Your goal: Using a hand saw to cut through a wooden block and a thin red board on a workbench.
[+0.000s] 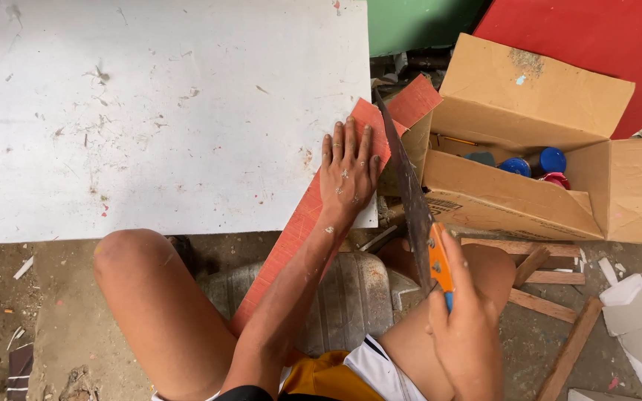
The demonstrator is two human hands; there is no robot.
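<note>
While the left hand (347,172) presses flat, fingers spread, on a red strip (302,223) across a white board (157,111), the right hand (464,327) grips a handsaw (409,197) beside it; a slipping blade could cut those nearby fingers.

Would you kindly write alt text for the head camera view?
A person's right hand draws a handsaw through a red strip, which the left hand presses flat onto a white board. An open cardboard box stands to the right.

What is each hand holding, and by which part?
Right hand grips the handsaw by its orange handle. Left hand holds nothing, pressing flat on the red strip.
</note>
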